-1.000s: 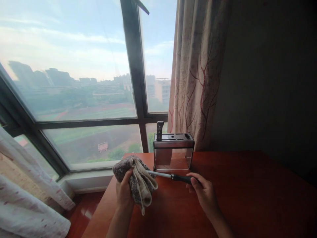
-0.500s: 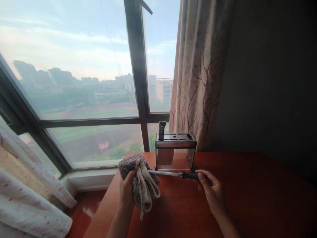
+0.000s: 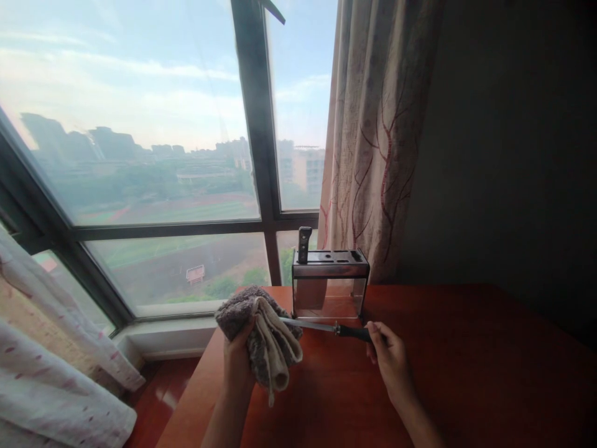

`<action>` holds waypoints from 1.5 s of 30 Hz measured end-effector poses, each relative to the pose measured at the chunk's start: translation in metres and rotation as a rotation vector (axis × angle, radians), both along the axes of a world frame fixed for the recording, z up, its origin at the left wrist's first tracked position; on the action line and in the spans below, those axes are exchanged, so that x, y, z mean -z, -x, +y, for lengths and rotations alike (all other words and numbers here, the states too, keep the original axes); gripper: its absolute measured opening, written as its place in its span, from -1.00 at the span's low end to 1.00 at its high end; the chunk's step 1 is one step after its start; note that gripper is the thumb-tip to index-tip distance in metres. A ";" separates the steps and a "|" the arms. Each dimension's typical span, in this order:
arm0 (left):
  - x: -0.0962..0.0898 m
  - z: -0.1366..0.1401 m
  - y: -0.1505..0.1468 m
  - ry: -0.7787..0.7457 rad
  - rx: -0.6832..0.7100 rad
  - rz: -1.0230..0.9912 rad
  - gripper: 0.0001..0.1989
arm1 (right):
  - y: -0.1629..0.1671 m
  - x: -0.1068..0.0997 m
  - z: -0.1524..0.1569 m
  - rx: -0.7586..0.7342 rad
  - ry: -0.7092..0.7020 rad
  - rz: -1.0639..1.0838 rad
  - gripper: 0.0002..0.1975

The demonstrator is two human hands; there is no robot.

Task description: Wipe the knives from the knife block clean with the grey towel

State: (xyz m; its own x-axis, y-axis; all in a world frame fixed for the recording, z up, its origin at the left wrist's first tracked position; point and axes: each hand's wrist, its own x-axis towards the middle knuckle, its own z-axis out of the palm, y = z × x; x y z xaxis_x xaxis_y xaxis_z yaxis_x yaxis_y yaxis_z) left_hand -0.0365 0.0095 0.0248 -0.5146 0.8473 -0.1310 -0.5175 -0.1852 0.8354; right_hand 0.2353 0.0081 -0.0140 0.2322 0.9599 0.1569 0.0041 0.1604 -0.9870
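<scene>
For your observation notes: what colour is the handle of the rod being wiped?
Black handle, seen in the head view.

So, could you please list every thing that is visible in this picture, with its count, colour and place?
Long metal sharpening rod with black handle: 1, silver and black, held level above the table, tip inside the cloth.
Folded fluffy towel cloth: 1, grey and beige, around the rod's tip.
Steel and clear-walled knife block: 1, silver, at the table's far edge.
Black knife handle: 1, sticking up from the block's left slot.
Red-brown wooden table: 1, lower right.
Branch-patterned curtain: 1, beige and red, behind the block.
Dark-framed window: 1, left.
Left hand: grips the cloth.
Right hand: grips the rod's handle.
</scene>
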 end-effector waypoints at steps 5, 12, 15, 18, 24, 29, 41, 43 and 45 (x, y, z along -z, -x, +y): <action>0.006 0.003 -0.001 0.004 -0.098 0.275 -0.65 | -0.007 -0.002 0.003 0.109 -0.085 -0.044 -0.60; -0.004 0.001 0.002 0.076 0.216 0.526 -0.80 | -0.027 0.003 0.010 0.205 -0.123 0.035 -0.61; -0.008 -0.004 0.001 0.112 0.382 0.368 -0.78 | -0.036 0.003 0.014 0.224 -0.089 0.053 -0.58; -0.011 -0.012 -0.002 0.194 0.570 0.186 -0.78 | -0.041 0.001 0.017 0.239 -0.027 0.081 -0.56; -0.004 -0.020 0.001 0.299 0.671 -0.030 -0.78 | -0.044 0.003 0.017 0.221 0.049 0.105 -0.56; 0.008 -0.013 0.006 0.256 0.631 -0.165 -0.69 | -0.042 0.001 0.013 0.144 0.075 0.099 -0.56; 0.003 -0.002 -0.008 0.146 0.313 -0.223 -0.69 | -0.029 -0.006 0.008 -0.012 0.003 0.081 -0.63; 0.006 0.000 -0.012 0.120 0.290 -0.245 -0.73 | -0.028 -0.010 0.006 -0.049 -0.022 0.024 -0.64; 0.010 0.003 -0.016 0.087 0.249 -0.247 -0.77 | -0.025 -0.013 0.004 -0.122 -0.073 -0.021 -0.70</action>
State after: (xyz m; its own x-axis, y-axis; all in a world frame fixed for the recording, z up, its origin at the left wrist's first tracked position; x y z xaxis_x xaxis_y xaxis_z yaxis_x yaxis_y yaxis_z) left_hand -0.0205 0.0121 0.0149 -0.2377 0.9229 -0.3030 -0.7263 0.0383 0.6863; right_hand 0.2599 0.0121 -0.0013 0.1102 0.9667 0.2311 0.0007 0.2324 -0.9726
